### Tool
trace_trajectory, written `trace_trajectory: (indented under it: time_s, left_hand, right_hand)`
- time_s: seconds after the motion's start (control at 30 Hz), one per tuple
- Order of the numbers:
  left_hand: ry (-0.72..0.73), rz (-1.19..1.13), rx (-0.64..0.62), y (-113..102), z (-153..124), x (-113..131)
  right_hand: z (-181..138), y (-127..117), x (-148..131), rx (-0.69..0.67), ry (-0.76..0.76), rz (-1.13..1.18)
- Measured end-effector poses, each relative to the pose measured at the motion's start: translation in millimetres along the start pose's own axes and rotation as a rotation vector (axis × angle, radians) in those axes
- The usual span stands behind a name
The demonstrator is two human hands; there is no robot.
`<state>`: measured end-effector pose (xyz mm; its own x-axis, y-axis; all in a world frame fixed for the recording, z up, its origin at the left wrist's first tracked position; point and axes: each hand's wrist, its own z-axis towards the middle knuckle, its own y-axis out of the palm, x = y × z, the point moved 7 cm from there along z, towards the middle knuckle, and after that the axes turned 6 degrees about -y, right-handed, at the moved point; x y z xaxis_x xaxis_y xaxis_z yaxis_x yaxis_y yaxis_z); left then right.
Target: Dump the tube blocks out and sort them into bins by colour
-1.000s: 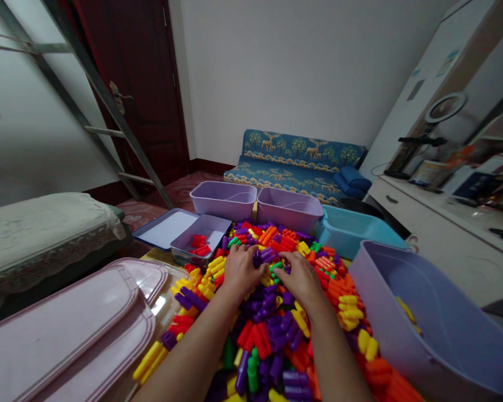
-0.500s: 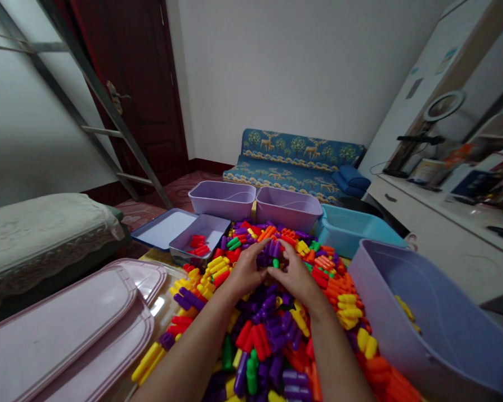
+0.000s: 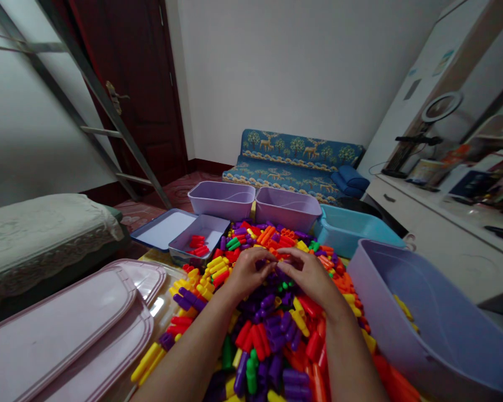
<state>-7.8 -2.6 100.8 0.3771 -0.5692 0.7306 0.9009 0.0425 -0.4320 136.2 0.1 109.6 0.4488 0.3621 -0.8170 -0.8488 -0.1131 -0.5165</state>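
Note:
A heap of short plastic building pieces [image 3: 272, 329] in purple, red, orange, yellow and green covers the surface in front of me. Both hands rest on top of the heap near its middle. My left hand [image 3: 245, 273] and my right hand [image 3: 312, 276] have their fingers curled inward, the tips almost meeting over purple pieces. What the fingers pinch is hidden. A small grey tray [image 3: 211, 224] at the heap's far left holds a few red pieces [image 3: 197, 243]. The large purple bin [image 3: 422, 335] on my right holds a few yellow pieces [image 3: 402, 307].
Two purple bins [image 3: 221, 199] [image 3: 288, 207] and a blue bin [image 3: 351, 231] stand behind the heap. A blue lid [image 3: 159, 229] lies by the tray. Pink lids [image 3: 67, 329] are stacked at the near left. A bed [image 3: 37, 229], a ladder [image 3: 96, 95] and a white cabinet [image 3: 444, 240] surround the area.
Both hands came together over the purple pieces, lifted slightly, then drew back a little toward me; their fingers are now curled with the tips close.

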Motion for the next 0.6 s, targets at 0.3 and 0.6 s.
trace_trajectory:
  time_s: [0.3, 0.6]
  left_hand:
    - [-0.108, 0.151, 0.116, -7, 1, -16]
    - [-0.276, 0.411, -0.045, 1, -5, -25]
  right_hand:
    - [-4, -39, 34, 0.167, 0.145, -0.461]
    - [-7, -30, 40, 0.037, 0.303, -0.68]
